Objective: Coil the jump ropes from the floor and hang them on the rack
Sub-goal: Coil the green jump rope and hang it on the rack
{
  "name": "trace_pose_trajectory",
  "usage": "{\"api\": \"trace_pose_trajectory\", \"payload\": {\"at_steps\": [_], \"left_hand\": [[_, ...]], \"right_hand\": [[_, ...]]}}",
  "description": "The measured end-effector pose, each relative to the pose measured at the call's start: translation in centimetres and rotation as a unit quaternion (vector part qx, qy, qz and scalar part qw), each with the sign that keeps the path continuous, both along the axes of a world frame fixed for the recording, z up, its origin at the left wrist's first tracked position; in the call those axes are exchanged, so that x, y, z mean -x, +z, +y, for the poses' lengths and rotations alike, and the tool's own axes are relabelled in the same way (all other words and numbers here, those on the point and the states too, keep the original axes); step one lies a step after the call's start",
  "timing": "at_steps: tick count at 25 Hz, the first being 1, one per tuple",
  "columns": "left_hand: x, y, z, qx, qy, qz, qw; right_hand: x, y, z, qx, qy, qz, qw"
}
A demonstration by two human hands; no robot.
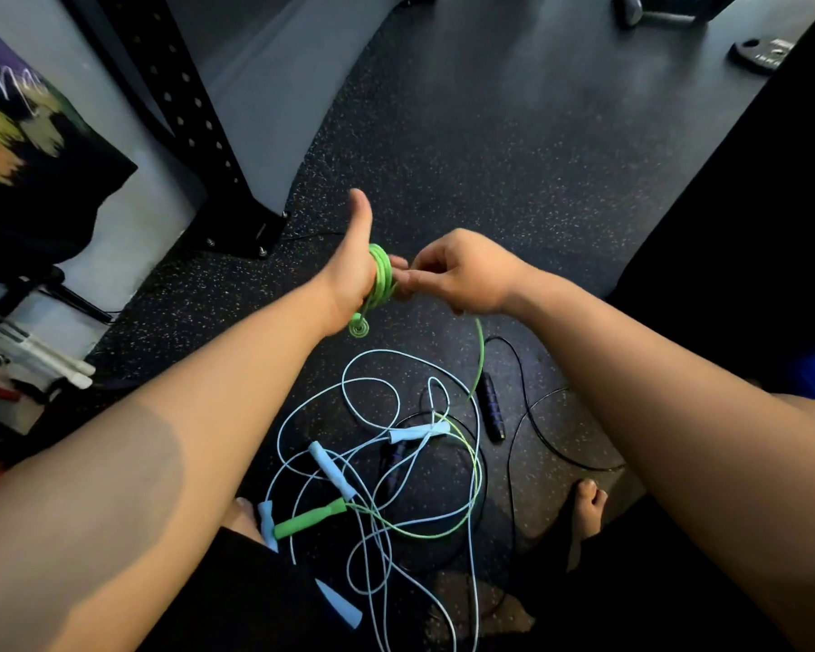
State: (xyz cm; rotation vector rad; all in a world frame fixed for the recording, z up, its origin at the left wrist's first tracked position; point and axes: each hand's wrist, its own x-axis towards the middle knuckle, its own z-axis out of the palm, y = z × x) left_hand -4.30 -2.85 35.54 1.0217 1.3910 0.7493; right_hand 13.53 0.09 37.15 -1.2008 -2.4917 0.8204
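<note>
A green jump rope [381, 280] is wound in several loops around my left hand [349, 275], whose thumb points up. One green handle end [359, 327] hangs below that palm. My right hand [462, 275] pinches the green cord just beside the coil, and the cord runs down from it to the floor. The other green handle [309, 519] lies on the floor in a tangle with light blue ropes [372, 383] and their blue handles [332, 469]. A black rope with a dark purple handle [490, 411] lies to the right of the tangle.
A black perforated rack upright [194, 115] is bolted to the speckled rubber floor at the left. Bags and gear crowd the left edge. A weight plate [763, 51] lies at the far right back. My bare feet [584, 505] stand beside the ropes.
</note>
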Motion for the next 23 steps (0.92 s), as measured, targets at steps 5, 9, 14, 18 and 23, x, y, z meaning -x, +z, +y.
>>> {"api": "trace_pose_trajectory", "payload": {"at_steps": [5,9,14,18,23], "left_hand": [[-0.8,1.5,-1.3,0.088,-0.158,0.038,0.983],[-0.1,2.2,-1.3,0.132,-0.205,-0.101,0.965],[0.1,2.9,-1.8,0.07,-0.136,-0.267,0.951],[0.5,3.3,-1.5,0.018,-0.034,-0.402,0.915],[1.1,2.7,-0.6,-0.066,0.094,-0.442,0.89]], "right_hand": [[-1.8,0.6,1.1,-0.114,0.006,-0.001,0.993],[-2.2,-0.7,1.5,-0.152,-0.003,0.022,0.988],[-1.3,-3.1,0.5,0.006,-0.06,0.094,0.994],[0.0,-4.4,-0.8,0.149,-0.053,0.129,0.979],[0.4,-4.6,-1.0,0.213,-0.013,0.045,0.976]]}}
